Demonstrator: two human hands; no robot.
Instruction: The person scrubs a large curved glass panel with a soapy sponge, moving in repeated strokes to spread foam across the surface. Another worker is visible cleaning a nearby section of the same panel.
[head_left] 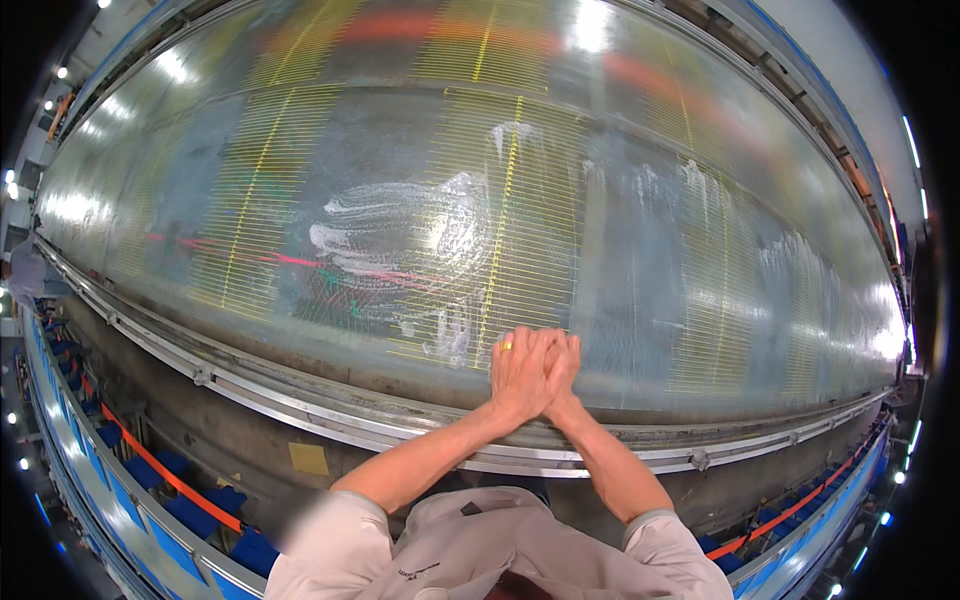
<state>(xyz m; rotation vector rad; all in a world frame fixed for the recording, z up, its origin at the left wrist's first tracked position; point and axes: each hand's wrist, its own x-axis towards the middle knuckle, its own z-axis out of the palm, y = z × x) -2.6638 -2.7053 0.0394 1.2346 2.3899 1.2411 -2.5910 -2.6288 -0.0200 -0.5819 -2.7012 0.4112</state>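
Observation:
Both my hands meet over the near edge of a long, shiny table surface (pixel 630 300) marked with bands of yellow ruled lines. My left hand (pixel 520 378), with a gold-coloured ring on a finger, lies across my right hand (pixel 566 368). Their fingers are bent and pressed together. Whatever may be gripped beneath them is hidden. Just beyond and to the left, a whitish wet smear (pixel 405 235) spreads in curved streaks over the surface. A thin pink line (pixel 295 261) runs by it, with small green marks close to it.
A metal rail (pixel 330 410) follows the table's near side, between my body and the surface. More whitish streaks (pixel 700 185) lie to the right. At lower left are a yellow square (pixel 309 458), an orange strip (pixel 165 472) and blue objects (pixel 200 508). Another person (pixel 28 268) stands at the far left.

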